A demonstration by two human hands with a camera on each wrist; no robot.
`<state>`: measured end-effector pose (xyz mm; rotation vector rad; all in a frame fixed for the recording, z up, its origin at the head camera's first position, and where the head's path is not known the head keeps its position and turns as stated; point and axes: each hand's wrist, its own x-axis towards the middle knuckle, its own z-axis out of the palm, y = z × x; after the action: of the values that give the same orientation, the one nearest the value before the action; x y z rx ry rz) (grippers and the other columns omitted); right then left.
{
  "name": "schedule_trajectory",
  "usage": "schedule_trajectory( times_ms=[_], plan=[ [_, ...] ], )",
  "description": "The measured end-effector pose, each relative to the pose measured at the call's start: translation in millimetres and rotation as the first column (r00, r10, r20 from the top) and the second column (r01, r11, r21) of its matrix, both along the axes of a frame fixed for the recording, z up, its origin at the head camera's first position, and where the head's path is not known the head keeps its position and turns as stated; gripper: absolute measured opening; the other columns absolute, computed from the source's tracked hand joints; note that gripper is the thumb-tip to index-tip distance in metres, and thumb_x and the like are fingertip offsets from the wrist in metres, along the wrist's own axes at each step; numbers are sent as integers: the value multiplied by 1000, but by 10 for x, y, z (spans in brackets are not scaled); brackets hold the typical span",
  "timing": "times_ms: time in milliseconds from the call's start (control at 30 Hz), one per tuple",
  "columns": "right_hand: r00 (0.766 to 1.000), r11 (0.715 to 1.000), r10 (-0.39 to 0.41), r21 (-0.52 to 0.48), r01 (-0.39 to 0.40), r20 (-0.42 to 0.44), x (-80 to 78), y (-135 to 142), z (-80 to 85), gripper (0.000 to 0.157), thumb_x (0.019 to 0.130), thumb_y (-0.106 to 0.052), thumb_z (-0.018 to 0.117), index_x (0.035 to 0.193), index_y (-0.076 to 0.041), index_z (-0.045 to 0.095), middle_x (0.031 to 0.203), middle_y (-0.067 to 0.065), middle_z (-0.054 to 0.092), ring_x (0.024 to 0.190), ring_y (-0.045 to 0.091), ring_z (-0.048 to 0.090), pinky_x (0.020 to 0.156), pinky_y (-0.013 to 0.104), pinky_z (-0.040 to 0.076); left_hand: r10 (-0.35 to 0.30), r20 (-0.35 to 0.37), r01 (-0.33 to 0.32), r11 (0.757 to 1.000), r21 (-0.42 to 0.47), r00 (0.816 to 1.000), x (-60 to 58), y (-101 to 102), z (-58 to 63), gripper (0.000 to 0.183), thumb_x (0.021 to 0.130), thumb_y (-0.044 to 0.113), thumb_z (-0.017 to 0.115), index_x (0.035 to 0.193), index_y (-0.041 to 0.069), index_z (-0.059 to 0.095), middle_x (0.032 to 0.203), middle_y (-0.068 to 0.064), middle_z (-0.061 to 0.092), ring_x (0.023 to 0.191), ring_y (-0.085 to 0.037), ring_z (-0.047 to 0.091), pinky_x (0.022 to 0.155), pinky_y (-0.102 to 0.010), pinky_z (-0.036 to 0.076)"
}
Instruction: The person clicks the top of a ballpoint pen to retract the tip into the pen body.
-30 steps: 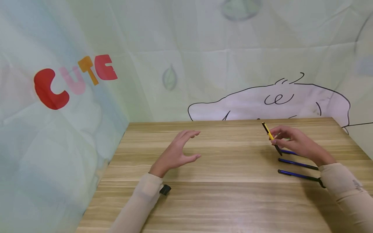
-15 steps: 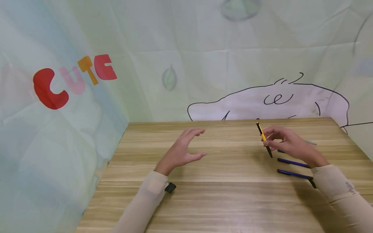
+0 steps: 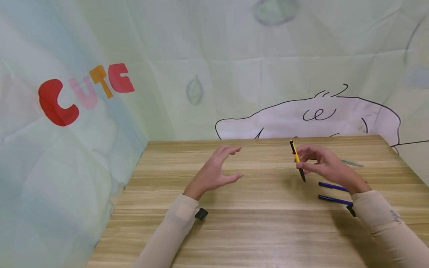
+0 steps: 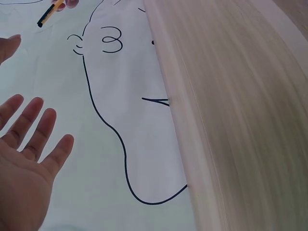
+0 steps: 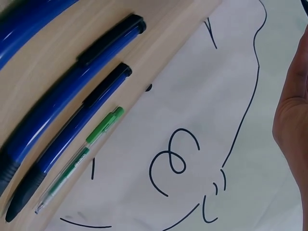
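My right hand [image 3: 323, 163] pinches a yellow and black pen [image 3: 297, 159] between thumb and fingers, raised over the table with its dark end pointing down. The top left of the left wrist view also takes in that pen [image 4: 48, 15]. To its left, my left hand [image 3: 212, 173] hovers over the wood, thumb and fingers spread apart, holding nothing. Blue pens lie below the right hand and forearm, among them one blue pen [image 3: 331, 186] and a nearer blue pen [image 3: 333, 199], both partly covered. Only an edge of the right hand [image 5: 292, 108] appears in the right wrist view.
A clear pen with green parts [image 3: 352, 163] lies beyond the right wrist. In the right wrist view it lines up beside several blue pens [image 5: 72, 91]. The wooden table [image 3: 261, 230] meets a printed cloth backdrop [image 3: 228, 82] at its back and left.
My right hand has moved left with the yellow pen, which now stands more upright. The green pen has come into sight behind it. My left hand has shifted slightly right and away from me.
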<state>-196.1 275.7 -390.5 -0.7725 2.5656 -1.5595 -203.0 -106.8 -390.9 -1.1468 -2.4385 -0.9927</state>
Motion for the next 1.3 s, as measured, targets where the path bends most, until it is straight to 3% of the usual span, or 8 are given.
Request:
schedule_trajectory(
  times_ms=[533,800,1300],
  plan=[
    [998,998,35,-54,-32,55,17,-164,15,34,96,-10,71,126,-8,56,107,11,60,95,15,67,72,43,62,-34,4,33,999,28,999,-48,150,4,75,85,29,82,150,17,47,141,-2,53,122,-19,53,105,-41,48],
    [994,990,71,-127,-60,85,-1,-228,-13,34,95,-6,70,126,-5,56,105,11,62,95,17,68,72,46,62,-30,0,30,999,31,1000,-50,225,7,77,84,29,83,150,17,46,142,1,53,123,-15,53,105,-42,47],
    [989,981,92,-183,-69,117,-16,-394,1,36,96,-6,68,129,-2,54,106,11,63,97,17,69,72,45,62,-55,-49,58,996,67,997,-84,357,9,84,82,27,85,153,15,42,141,-6,55,123,-17,54,107,-38,47]
  ],
)
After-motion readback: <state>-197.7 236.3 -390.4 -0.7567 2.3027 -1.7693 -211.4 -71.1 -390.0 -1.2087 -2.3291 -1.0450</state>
